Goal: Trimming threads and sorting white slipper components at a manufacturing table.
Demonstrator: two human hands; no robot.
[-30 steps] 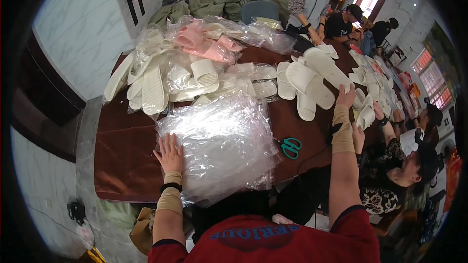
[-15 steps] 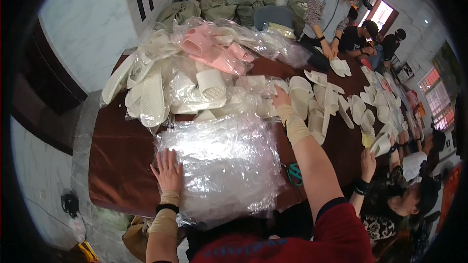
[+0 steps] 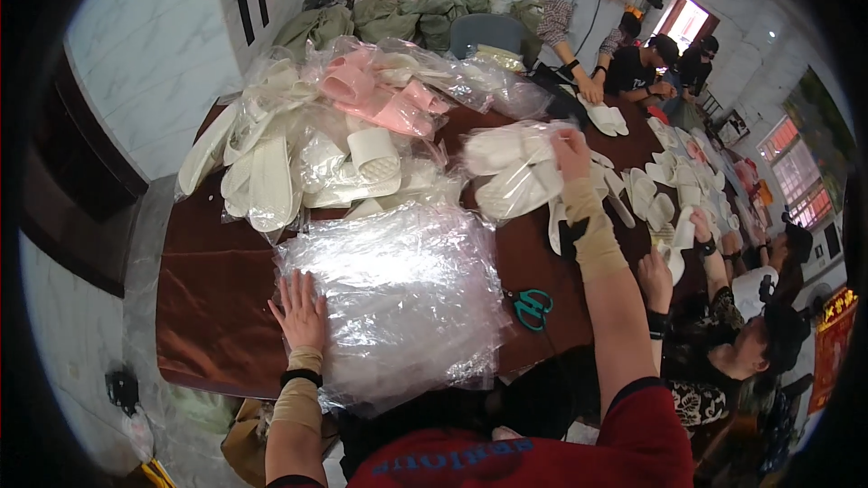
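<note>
The person wears a red short-sleeved shirt (image 3: 624, 452), its right sleeve edged with a dark navy or black cuff (image 3: 637, 390); a similar dark edge shows at the left sleeve. Blue lettering (image 3: 452, 455) crosses the chest. Both hands are bare. Tan bandage-like wrapping (image 3: 297, 408) covers the left wrist and lower forearm, with a black band (image 3: 300, 376) around its middle. Matching tan wrapping (image 3: 599, 248) sheathes the right wrist, a black patch (image 3: 572, 233) showing at its inner edge.

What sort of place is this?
Probably a slipper-packing workroom: white slippers in clear plastic are heaped on a brown-covered table, beside a flat, glossy stack of clear plastic packaging, and bulging green sacks are piled behind.
</note>
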